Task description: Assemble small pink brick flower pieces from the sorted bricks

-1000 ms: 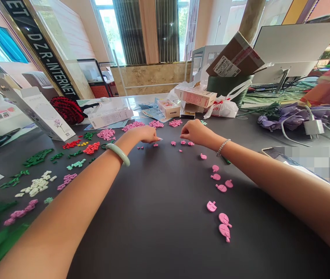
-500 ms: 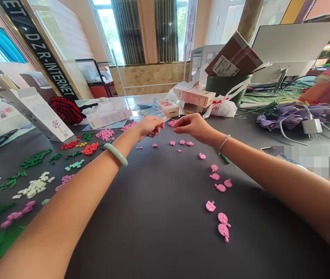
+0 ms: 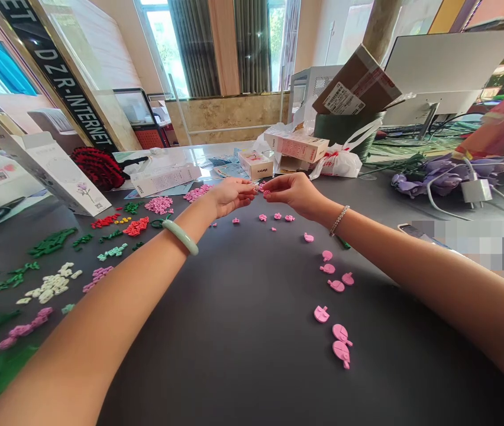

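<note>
Near the far middle of the dark table, my left hand [image 3: 235,196] is closed in a pinch, with a small pale bit at its fingertips too small to name. My right hand [image 3: 293,192] pinches a small pink piece [image 3: 267,193] just right of the left fingertips. Below the hands lie small pink pieces [image 3: 262,218]. Round pink pieces [image 3: 336,286] run down the table in front of my right forearm. Beyond my left wrist are a pink heap [image 3: 159,205] and red pieces [image 3: 136,226].
Green pieces [image 3: 53,241], cream pieces [image 3: 52,286] and pink-purple pieces [image 3: 25,327] lie on the left. A white box [image 3: 57,171] stands behind them. Small boxes [image 3: 256,164], a white plastic bag [image 3: 343,163], purple flowers [image 3: 438,177] and a white charger [image 3: 476,191] sit farther back.
My left hand has moved right, bringing its fingertips closer to my right hand. A pink piece now shows at the right fingertips. My right hand has hardly moved.
</note>
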`<state>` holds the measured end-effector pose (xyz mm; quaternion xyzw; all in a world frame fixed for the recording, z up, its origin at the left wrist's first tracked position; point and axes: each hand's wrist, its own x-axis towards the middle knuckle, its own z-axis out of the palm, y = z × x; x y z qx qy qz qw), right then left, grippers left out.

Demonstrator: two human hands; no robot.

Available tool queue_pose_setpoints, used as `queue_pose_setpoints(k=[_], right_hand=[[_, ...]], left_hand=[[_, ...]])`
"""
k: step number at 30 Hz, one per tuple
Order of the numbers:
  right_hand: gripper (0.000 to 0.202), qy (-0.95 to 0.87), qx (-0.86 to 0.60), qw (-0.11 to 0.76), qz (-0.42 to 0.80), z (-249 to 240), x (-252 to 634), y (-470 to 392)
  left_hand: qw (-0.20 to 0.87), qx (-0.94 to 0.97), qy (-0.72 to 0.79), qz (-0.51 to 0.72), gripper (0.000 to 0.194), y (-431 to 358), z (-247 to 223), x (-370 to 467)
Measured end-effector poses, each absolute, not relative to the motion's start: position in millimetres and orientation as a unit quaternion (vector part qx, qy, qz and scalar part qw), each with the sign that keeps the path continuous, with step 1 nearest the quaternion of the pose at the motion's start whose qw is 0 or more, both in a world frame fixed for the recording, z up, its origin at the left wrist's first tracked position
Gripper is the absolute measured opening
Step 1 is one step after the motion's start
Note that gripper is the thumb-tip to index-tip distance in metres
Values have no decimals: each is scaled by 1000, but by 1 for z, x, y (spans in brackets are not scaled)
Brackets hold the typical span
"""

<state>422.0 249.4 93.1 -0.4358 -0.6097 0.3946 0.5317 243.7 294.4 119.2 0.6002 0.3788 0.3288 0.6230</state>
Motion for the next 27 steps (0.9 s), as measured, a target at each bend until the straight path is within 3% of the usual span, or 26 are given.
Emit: queue_pose_setpoints(k=[18, 27], right_hand=[[13, -568, -460, 555, 396, 101, 418, 245], [28, -543, -432, 592, 409, 100, 412, 240]], left_hand=[[624, 505, 409, 433, 14, 288, 108, 258], [670, 455, 341, 478, 16, 279, 93, 276]])
